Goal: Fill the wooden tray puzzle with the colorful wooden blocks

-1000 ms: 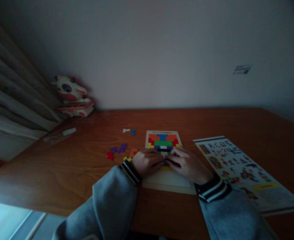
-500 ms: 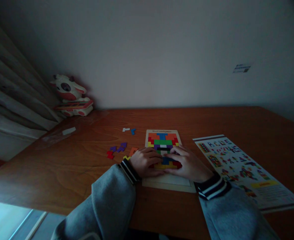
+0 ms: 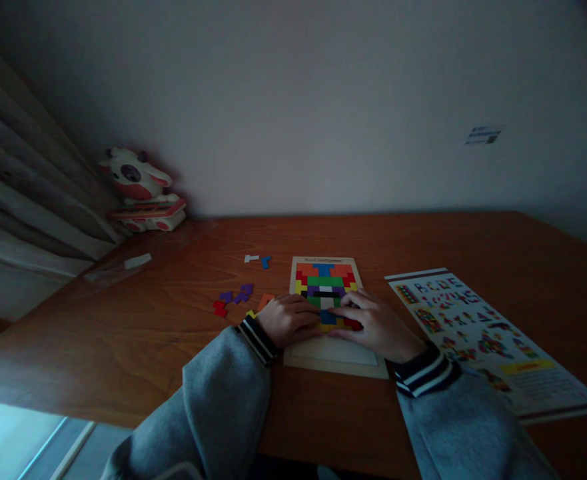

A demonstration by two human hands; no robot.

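A wooden puzzle board (image 3: 336, 367) lies on the table, its upper part filled with coloured pieces (image 3: 325, 282) and its lower part bare. My left hand (image 3: 289, 320) rests over the board's left side, fingers stretched across the lower rows of pieces. From the right, my right hand (image 3: 373, 325) reaches over the same rows, thumb and fingers apart, fingertips on the pieces. Neither hand visibly lifts a piece. Left of the board lie loose purple pieces (image 3: 242, 294), a red piece (image 3: 220, 309), an orange piece (image 3: 266, 301) and a yellow piece partly behind my left hand.
A printed pattern sheet (image 3: 493, 340) lies right of the board. White (image 3: 252, 259) and blue (image 3: 266, 262) pieces sit farther back. A toy cow (image 3: 140, 190) stands at the back left beside a curtain (image 3: 28, 173). Behind the table is a wall.
My left hand's lower fingers have drawn slightly up and left, showing more of the board's bare lower part. My right hand has barely moved.
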